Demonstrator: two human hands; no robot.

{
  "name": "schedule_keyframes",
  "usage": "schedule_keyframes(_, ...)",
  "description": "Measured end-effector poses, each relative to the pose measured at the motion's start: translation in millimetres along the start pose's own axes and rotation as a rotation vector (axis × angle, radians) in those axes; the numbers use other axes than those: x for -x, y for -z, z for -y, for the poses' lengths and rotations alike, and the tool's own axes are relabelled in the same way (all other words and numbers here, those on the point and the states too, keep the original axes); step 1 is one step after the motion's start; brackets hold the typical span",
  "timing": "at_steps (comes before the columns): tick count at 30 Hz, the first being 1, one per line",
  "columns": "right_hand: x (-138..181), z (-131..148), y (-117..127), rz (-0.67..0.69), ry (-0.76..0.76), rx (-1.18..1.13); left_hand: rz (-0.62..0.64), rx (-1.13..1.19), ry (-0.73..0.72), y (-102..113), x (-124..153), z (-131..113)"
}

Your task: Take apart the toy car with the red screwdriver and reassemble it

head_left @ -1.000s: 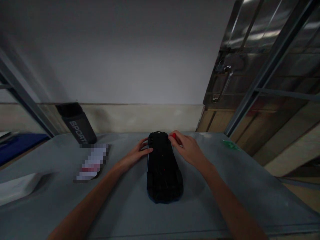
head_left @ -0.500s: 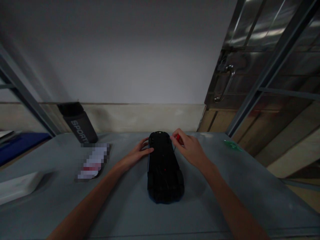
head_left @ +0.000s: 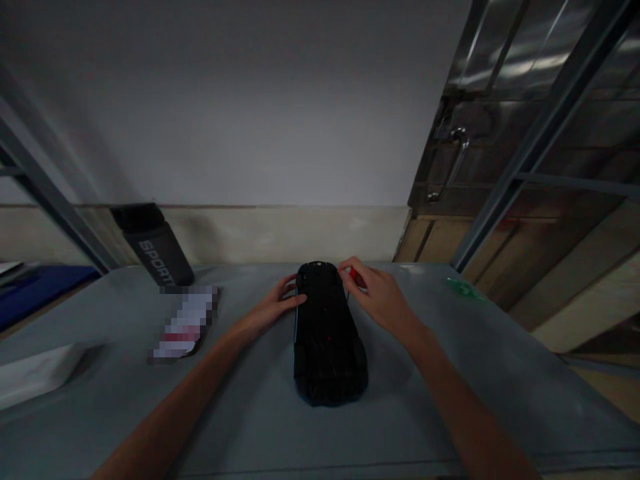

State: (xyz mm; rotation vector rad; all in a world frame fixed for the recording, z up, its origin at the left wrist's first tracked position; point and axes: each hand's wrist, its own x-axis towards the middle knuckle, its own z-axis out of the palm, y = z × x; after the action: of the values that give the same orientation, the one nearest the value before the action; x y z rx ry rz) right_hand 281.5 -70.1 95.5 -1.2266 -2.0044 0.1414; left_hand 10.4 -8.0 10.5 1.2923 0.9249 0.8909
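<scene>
A toy car (head_left: 327,327) lies upside down, its black underside facing up and a small red spot showing toward its near end. My left hand (head_left: 275,303) grips the car's left side, thumb on the edge of the underside and fingers along the flank. By the right edge, near the far end, my right hand (head_left: 370,290) pinches a red-handled screwdriver (head_left: 353,273). Its thin shaft points down beside the car; the tip cannot be made out.
To the left stand a dark bottle (head_left: 155,247) marked SPORT, a blurred-out flat item (head_left: 187,323) and a white object (head_left: 40,373). Green crumpled plastic (head_left: 465,289) lies on the grey table (head_left: 250,427) at right. A wall (head_left: 280,233) closes the back; metal posts (head_left: 530,147) flank both sides.
</scene>
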Motion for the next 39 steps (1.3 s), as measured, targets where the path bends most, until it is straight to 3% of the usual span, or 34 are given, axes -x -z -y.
schedule_keyframes(10, 0.2, 3.4, 2.7, 0.009, 0.021, -0.041, 0.012, 0.021, -0.005, 2.4, 1.0, 2.2)
schedule_keyframes(32, 0.5, -1.6, -3.3, -0.114, 0.067, 0.185, 0.005, 0.006, -0.002, 0.8, 2.1, 0.0)
schedule_keyframes(39, 0.7, 4.2, -0.6, -0.117, 0.082, 0.109, 0.004, -0.005, -0.008, 0.7, 2.1, -0.1)
